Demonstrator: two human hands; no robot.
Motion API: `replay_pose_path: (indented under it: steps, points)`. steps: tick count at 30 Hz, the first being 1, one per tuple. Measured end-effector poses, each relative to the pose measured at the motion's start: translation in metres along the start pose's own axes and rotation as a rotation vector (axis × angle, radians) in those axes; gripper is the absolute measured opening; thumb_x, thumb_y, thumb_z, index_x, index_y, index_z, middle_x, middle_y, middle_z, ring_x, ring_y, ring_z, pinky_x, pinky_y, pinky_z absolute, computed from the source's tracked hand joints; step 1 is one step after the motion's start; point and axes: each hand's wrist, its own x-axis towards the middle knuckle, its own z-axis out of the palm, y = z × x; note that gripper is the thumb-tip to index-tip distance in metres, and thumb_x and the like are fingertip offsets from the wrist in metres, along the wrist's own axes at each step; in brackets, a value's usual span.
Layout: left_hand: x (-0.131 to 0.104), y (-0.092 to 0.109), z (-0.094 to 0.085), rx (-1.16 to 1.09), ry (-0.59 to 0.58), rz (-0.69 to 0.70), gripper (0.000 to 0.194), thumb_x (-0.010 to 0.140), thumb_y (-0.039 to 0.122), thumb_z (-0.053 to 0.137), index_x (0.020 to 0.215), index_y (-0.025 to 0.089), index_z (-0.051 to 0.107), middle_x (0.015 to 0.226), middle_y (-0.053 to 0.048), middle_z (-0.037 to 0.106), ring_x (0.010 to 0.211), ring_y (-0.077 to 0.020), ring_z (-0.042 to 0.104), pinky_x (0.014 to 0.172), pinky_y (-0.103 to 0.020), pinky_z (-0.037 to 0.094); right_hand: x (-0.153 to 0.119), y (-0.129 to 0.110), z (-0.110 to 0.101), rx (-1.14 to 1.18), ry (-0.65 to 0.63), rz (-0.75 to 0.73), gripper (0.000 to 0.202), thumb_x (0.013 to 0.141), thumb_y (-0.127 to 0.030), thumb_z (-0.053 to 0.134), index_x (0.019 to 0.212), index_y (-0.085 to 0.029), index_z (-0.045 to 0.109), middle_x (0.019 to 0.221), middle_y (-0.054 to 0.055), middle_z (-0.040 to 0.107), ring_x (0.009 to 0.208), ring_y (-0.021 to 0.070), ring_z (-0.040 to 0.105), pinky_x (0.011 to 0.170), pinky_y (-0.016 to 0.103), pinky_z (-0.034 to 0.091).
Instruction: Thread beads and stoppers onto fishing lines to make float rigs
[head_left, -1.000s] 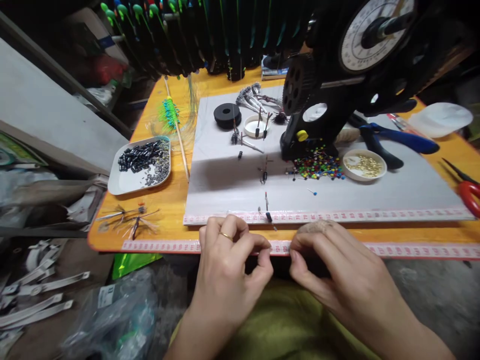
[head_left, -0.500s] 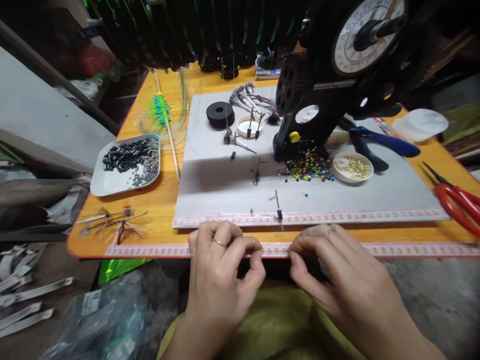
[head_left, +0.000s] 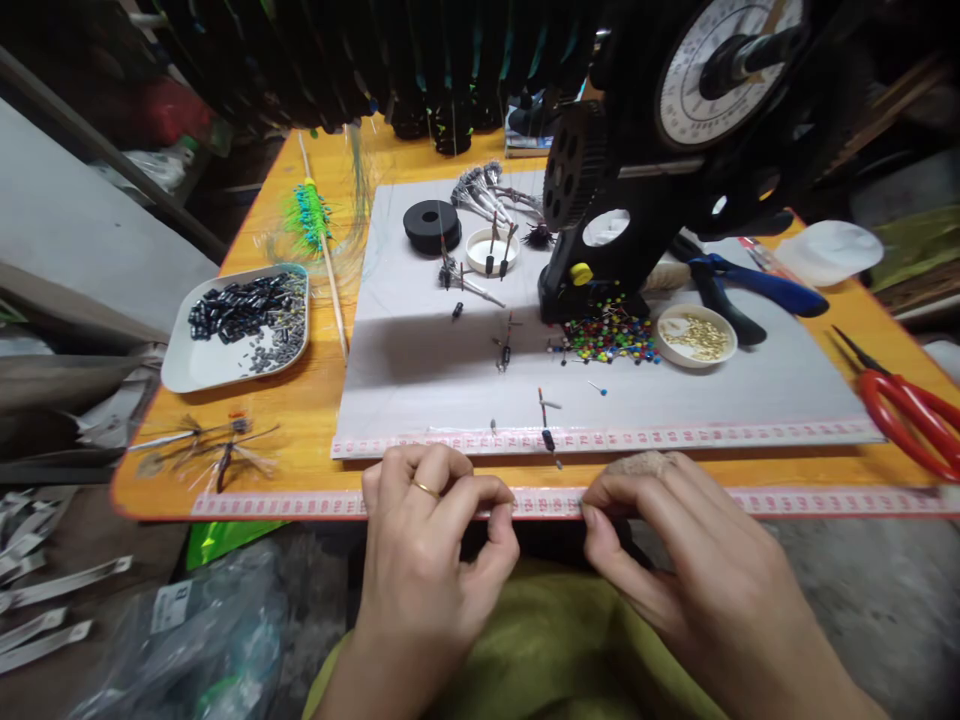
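My left hand (head_left: 435, 560), with a ring on one finger, is closed in a pinch over the measuring tape (head_left: 262, 503) along the table's front edge. A short way to the right, my right hand (head_left: 690, 550) pinches thumb against forefinger at the same tape. Whatever lies between the fingertips is too fine to make out. Just beyond the hands is a white board (head_left: 420, 400) with a second measuring tape (head_left: 630, 440) on its near edge. A small black cylinder piece (head_left: 548, 440) on a thin stem sits at that edge between the hands.
Colourful ball-headed pins (head_left: 611, 340) lie by a black machine stand (head_left: 600, 250). A round dish (head_left: 697, 340) holds small gold pieces. Blue-handled pliers (head_left: 780, 290) and red-handled scissors (head_left: 900, 410) are at right. A white tray (head_left: 217, 370) of black tubes and a black spool (head_left: 431, 228) stand left.
My hands have drawn slightly apart, both still pinching. The black cylinder piece at the board's edge has tilted a little. The whole view has shifted slightly.
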Motion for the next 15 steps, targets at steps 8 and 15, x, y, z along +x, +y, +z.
replay_pose_path:
  steps: [8, 15]
  points:
    - [0.0019, 0.0015, -0.0039, -0.011, -0.04, -0.022, 0.01, 0.08, 0.01, 0.069, 0.081, 0.02, 0.071, 0.081, -0.004, 0.062, 0.086, -0.0232, 0.048, 0.077, -0.038, 0.031, -0.0004, 0.0011, -0.0008, 0.016, -0.012, -0.002, 0.007, 0.092, -0.012, 0.058, 0.086, -0.013, 0.056, 0.078, 0.005, 0.055, 0.076, 0.0171, 0.049, 0.071, 0.031, 0.038]
    - [0.0027, 0.0015, -0.003, -0.019, -0.03, -0.039, 0.01, 0.08, 0.009, 0.068, 0.079, 0.019, 0.07, 0.079, -0.004, 0.061, 0.085, -0.0231, 0.048, 0.076, -0.039, 0.031, -0.0001, 0.0026, 0.0004, -0.001, -0.021, -0.01, 0.008, 0.093, -0.014, 0.056, 0.086, -0.014, 0.056, 0.078, 0.004, 0.056, 0.075, 0.017, 0.05, 0.07, 0.031, 0.039]
